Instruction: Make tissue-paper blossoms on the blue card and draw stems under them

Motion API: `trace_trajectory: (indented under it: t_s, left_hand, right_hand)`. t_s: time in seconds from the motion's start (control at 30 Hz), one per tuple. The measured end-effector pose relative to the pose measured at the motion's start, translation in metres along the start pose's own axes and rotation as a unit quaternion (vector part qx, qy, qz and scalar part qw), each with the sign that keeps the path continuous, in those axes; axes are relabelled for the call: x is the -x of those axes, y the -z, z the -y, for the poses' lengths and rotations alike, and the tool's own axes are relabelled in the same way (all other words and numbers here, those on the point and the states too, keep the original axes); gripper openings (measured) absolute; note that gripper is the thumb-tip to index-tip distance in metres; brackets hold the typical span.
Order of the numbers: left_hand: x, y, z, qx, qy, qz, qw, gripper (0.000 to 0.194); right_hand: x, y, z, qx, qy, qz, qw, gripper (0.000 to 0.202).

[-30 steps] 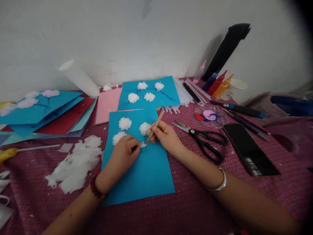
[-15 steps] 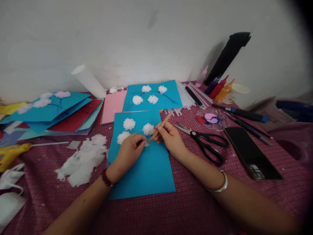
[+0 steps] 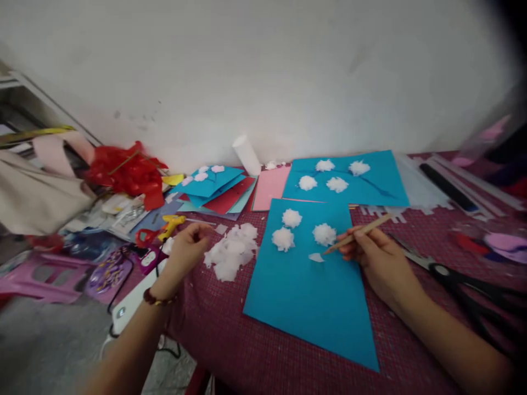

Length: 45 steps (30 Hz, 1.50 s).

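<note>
My right hand (image 3: pixel 376 255) pinches a thin wooden stick (image 3: pixel 362 233) like a pencil. The stick's lower tip meets a small white paper piece (image 3: pixel 317 257) on a blue sheet (image 3: pixel 308 307). Three fluffy white tufts, one of them a paper tuft (image 3: pixel 325 234) just above that piece, sit on the upper part of the sheet. Off to the left, my left hand (image 3: pixel 190 247) hovers beside a heap of torn white tissue (image 3: pixel 233 252). Its fingers are loosely curved and parted from the thumb, with nothing visible between them.
A second blue sheet (image 3: pixel 370 189) with white tufts and a painted branch lies behind. Black-handled scissors (image 3: pixel 457 280) rest at right, near a black marker (image 3: pixel 447 186). A yellow glue gun (image 3: pixel 171 225) and stacked coloured cards (image 3: pixel 224 192) are at left. A pink stool (image 3: pixel 49 280) stands beyond the table edge.
My left hand has left the blue sheet and moved left towards the tissue heap. The view has swung left. The small white piece now shows at the stick's tip.
</note>
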<state>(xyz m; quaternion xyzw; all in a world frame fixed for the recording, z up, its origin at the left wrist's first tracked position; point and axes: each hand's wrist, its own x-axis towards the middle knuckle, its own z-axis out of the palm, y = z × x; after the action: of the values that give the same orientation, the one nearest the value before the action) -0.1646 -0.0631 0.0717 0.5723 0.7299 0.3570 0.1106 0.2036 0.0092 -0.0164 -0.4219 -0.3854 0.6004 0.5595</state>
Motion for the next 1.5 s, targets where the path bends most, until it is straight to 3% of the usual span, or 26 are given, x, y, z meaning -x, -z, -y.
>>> trace_trajectory:
  t_s: [0.13, 0.33, 0.47, 0.63, 0.7, 0.77, 0.83, 0.87, 0.9, 0.93, 1.03, 1.13, 1.27, 1.5]
  left_hand:
    - [0.002, -0.009, 0.027, -0.054, -0.035, 0.014, 0.998, 0.026]
    - [-0.024, -0.011, 0.029, -0.244, -0.087, 0.057, 0.964, 0.022]
    - [-0.037, -0.013, 0.033, -0.262, -0.140, 0.092, 0.950, 0.019]
    - [-0.045, -0.015, 0.036, -0.259, -0.161, 0.093, 0.948, 0.016]
    - [-0.040, -0.014, 0.027, -0.217, -0.146, 0.083, 0.962, 0.015]
    - [-0.031, -0.014, 0.009, -0.090, -0.097, 0.089, 0.987, 0.015]
    - [-0.021, -0.018, -0.016, 0.093, -0.066, 0.192, 0.975, 0.018]
    - [-0.018, -0.022, -0.029, 0.121, -0.078, 0.242, 0.959, 0.018]
    - [-0.015, -0.028, -0.043, 0.091, -0.102, 0.293, 0.946, 0.017]
    - [-0.012, -0.036, -0.057, 0.024, -0.138, 0.290, 0.947, 0.015]
    - [-0.001, -0.068, -0.094, -0.168, -0.209, 0.202, 0.942, 0.016]
    - [0.018, -0.100, -0.117, -0.271, -0.228, 0.170, 0.920, 0.023]
    - [0.039, -0.127, -0.120, -0.298, -0.228, 0.154, 0.914, 0.021]
    - [0.037, -0.142, -0.098, -0.174, -0.251, 0.155, 0.940, 0.021]
  right_hand:
    - [0.000, 0.003, -0.003, -0.002, 0.000, 0.003, 1.000, 0.024]
    - [0.000, 0.004, -0.002, 0.000, 0.002, 0.001, 1.000, 0.023]
    - [0.001, 0.005, -0.002, 0.003, 0.005, 0.009, 1.000, 0.020]
    - [-0.001, 0.003, -0.002, 0.003, 0.001, 0.019, 1.000, 0.020]
    - [0.000, 0.001, -0.001, -0.001, 0.000, 0.011, 1.000, 0.022]
    - [0.002, -0.002, 0.002, -0.002, 0.001, -0.001, 1.000, 0.025]
    - [0.003, -0.005, 0.005, -0.006, 0.004, 0.007, 1.000, 0.028]
    - [0.003, -0.006, 0.006, -0.006, 0.007, 0.015, 1.000, 0.028]
    - [0.003, -0.007, 0.007, -0.009, 0.008, 0.020, 1.000, 0.028]
    - [0.003, -0.007, 0.008, -0.014, 0.009, 0.022, 1.000, 0.027]
    - [0.003, -0.005, 0.010, -0.017, 0.011, 0.034, 0.999, 0.026]
    - [0.007, -0.005, 0.012, -0.005, 0.022, 0.055, 0.998, 0.026]
    - [0.016, -0.012, 0.015, 0.042, 0.079, 0.111, 0.990, 0.021]
    - [0.025, -0.023, 0.011, 0.201, 0.198, 0.182, 0.942, 0.014]
